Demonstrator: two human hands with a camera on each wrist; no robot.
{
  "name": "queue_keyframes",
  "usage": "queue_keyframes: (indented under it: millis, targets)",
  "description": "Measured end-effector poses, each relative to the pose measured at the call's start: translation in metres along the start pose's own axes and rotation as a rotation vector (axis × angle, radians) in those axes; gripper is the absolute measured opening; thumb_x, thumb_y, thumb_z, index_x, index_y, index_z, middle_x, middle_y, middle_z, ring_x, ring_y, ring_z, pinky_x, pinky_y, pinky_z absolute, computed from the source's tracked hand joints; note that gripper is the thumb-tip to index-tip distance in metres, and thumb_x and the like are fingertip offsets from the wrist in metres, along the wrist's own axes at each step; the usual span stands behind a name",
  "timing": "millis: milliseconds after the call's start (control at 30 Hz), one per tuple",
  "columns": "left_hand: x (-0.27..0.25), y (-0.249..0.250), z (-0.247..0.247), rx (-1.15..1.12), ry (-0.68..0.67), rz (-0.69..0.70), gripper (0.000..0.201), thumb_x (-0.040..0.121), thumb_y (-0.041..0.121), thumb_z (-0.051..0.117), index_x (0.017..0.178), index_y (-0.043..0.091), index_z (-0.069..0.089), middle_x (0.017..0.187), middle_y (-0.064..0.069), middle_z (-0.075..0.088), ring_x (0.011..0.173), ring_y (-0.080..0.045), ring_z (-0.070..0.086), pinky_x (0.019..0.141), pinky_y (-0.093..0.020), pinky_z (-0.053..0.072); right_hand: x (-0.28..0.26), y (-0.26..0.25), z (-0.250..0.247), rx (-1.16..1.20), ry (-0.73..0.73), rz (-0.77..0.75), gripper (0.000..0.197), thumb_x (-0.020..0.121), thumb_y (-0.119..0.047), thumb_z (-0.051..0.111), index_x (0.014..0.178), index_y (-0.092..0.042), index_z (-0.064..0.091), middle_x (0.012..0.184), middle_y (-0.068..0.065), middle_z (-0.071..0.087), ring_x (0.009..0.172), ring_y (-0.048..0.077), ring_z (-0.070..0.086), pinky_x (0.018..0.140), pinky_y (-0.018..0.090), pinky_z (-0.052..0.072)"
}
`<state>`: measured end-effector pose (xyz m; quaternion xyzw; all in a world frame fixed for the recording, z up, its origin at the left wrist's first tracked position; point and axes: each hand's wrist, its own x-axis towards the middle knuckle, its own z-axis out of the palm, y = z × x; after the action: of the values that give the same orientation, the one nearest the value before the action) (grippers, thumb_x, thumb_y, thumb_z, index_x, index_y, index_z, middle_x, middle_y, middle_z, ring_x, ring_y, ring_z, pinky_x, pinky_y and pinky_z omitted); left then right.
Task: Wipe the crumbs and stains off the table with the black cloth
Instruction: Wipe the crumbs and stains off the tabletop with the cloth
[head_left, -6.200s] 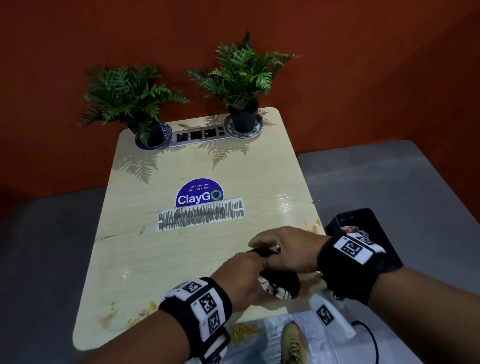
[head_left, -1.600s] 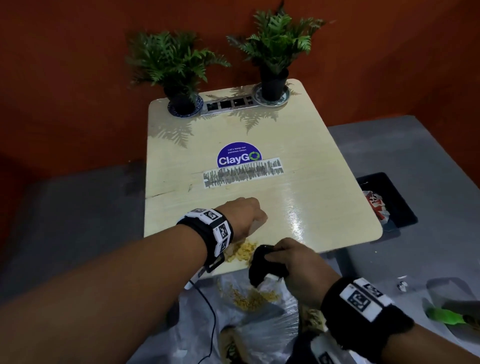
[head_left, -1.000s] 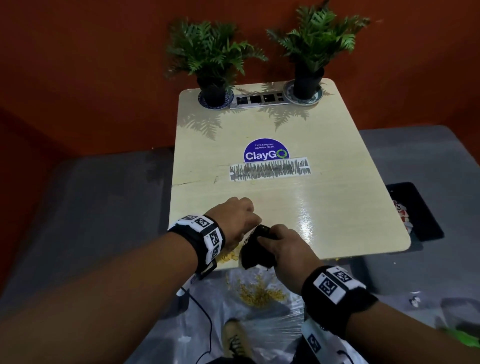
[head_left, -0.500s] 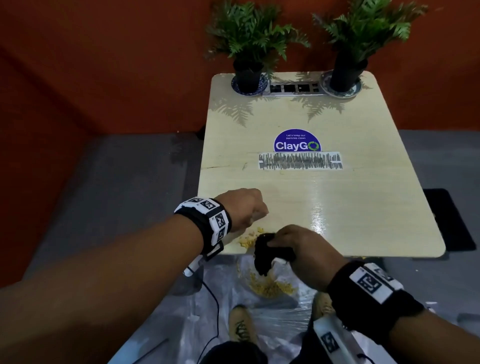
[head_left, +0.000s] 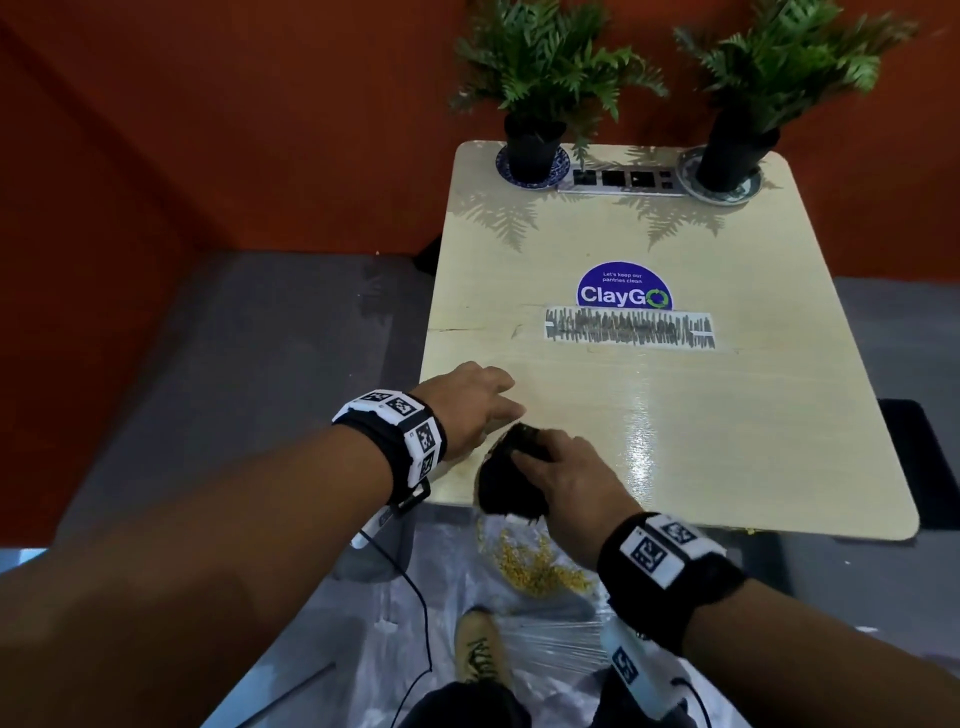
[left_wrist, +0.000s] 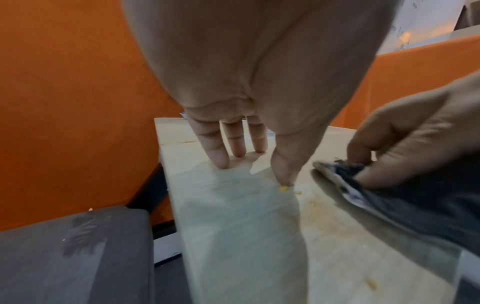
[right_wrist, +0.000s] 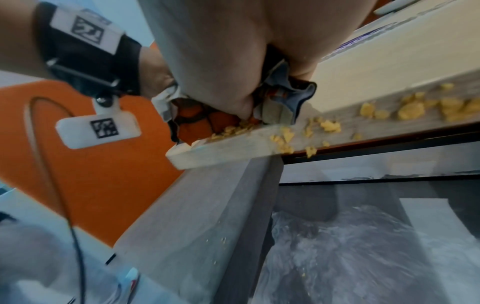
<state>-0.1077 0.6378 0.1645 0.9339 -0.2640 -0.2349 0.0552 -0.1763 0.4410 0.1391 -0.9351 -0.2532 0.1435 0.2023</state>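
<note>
The black cloth (head_left: 506, 486) lies bunched at the near edge of the light wooden table (head_left: 701, 415), and my right hand (head_left: 550, 467) grips it from above. In the right wrist view the cloth (right_wrist: 285, 96) sits against yellow crumbs (right_wrist: 330, 125) strewn along the table's rim. My left hand (head_left: 493, 400) rests just left of the cloth with straight fingers. Its fingertips (left_wrist: 223, 162) touch the tabletop, and a small crumb (left_wrist: 283, 188) lies by the thumb. A faint yellowish stain (left_wrist: 319, 207) shows near the cloth (left_wrist: 389, 197).
Two potted ferns (head_left: 540, 78) (head_left: 763, 67) and a power strip (head_left: 623, 179) stand at the far edge. A ClayGo sticker (head_left: 623, 291) marks the middle. Below the near edge, a crumb pile (head_left: 535, 566) lies on plastic sheeting (head_left: 545, 649). My shoe (head_left: 478, 649) is there too.
My right hand has brought the cloth up from over the rim onto the tabletop, close beside my left hand, covering the crumbs there. The left hand has stayed put.
</note>
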Motion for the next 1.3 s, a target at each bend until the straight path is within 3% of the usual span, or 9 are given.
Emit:
queue_keyframes:
  millis: [133,300,467,600,700,800,933,1100,1300]
  targets:
    - [-0.005,-0.015,0.011,-0.111,0.007,-0.076,0.059,0.089,0.005,0.053,0.142,0.030,0.044,0.156,0.002,0.029,0.141,-0.023,0.027,0.109,-0.035,0.037,-0.016,-0.011,0.012,-0.044,-0.061,-0.097,0.049,0.077,-0.005,0.064,0.125,-0.011,0.060,0.121,0.022,0.058,0.087,0.040,0.057,0.066,0.047,0.057]
    - [-0.009,-0.021,0.013,-0.173,0.014,-0.080,0.055,0.090,0.004,0.052,0.137,0.033,0.049,0.155,0.005,0.029,0.141,-0.020,0.025,0.111,-0.036,0.035,-0.023,-0.015,0.020,-0.085,-0.125,-0.161,0.055,0.067,-0.004,0.073,0.121,-0.015,0.064,0.116,0.017,0.059,0.080,0.035,0.058,0.060,0.042,0.057]
    - [-0.006,-0.023,0.012,-0.262,0.015,-0.126,0.060,0.084,0.003,0.057,0.135,0.032,0.051,0.152,0.006,0.034,0.138,-0.020,0.032,0.106,-0.037,0.041,-0.013,-0.019,-0.004,0.043,-0.213,-0.193,0.046,0.070,0.000,0.062,0.111,-0.020,0.072,0.117,0.011,0.065,0.099,0.035,0.062,0.078,0.043,0.057]
    - [-0.001,-0.029,-0.010,-0.050,-0.036,-0.107,0.062,0.085,0.024,0.069,0.140,0.034,0.045,0.157,0.002,0.024,0.139,-0.024,0.026,0.110,-0.038,0.033,0.022,-0.013,-0.033,0.099,-0.066,-0.142,0.051,0.067,0.004,0.057,0.105,-0.026,0.074,0.111,0.003,0.070,0.099,0.028,0.065,0.082,0.040,0.055]
    - [0.006,-0.038,-0.022,0.012,-0.066,-0.117,0.066,0.083,0.025,0.071,0.142,0.034,0.043,0.157,-0.001,0.024,0.139,-0.029,0.026,0.112,-0.039,0.030,0.055,-0.009,-0.035,0.083,0.054,-0.092,0.047,0.069,0.005,0.058,0.104,-0.021,0.074,0.108,0.006,0.072,0.094,0.033,0.066,0.079,0.042,0.055]
    - [0.007,-0.044,-0.027,0.030,-0.053,-0.090,0.066,0.081,0.021,0.072,0.140,0.036,0.045,0.155,-0.006,0.030,0.135,-0.033,0.032,0.110,-0.040,0.032,0.068,-0.021,-0.025,0.029,0.018,-0.048,0.046,0.072,-0.002,0.059,0.114,-0.017,0.070,0.117,0.010,0.067,0.099,0.038,0.062,0.086,0.041,0.053]
    - [0.004,-0.051,-0.024,0.047,-0.044,-0.051,0.061,0.086,0.021,0.064,0.143,0.032,0.043,0.156,-0.010,0.028,0.137,-0.034,0.031,0.113,-0.042,0.030,0.052,-0.043,0.002,-0.093,-0.103,-0.078,0.060,0.069,-0.013,0.065,0.128,-0.018,0.061,0.141,0.019,0.050,0.128,0.043,0.045,0.110,0.051,0.035]
    - [0.001,-0.057,-0.023,0.091,-0.097,-0.012,0.065,0.091,0.027,0.061,0.148,0.033,0.031,0.160,-0.008,0.016,0.140,-0.032,0.023,0.116,-0.044,0.023,0.021,-0.050,0.023,-0.081,-0.256,-0.180,0.062,0.070,-0.010,0.063,0.130,-0.024,0.059,0.150,0.012,0.041,0.139,0.043,0.033,0.109,0.061,0.028]
    - [0.004,-0.058,-0.019,0.034,-0.100,-0.058,0.069,0.089,0.024,0.063,0.148,0.034,0.030,0.160,-0.001,0.017,0.142,-0.027,0.021,0.115,-0.043,0.026,-0.009,-0.042,0.019,-0.185,-0.334,-0.299,0.038,0.058,-0.020,0.071,0.095,-0.026,0.075,0.137,0.002,0.058,0.127,0.030,0.053,0.097,0.051,0.049]
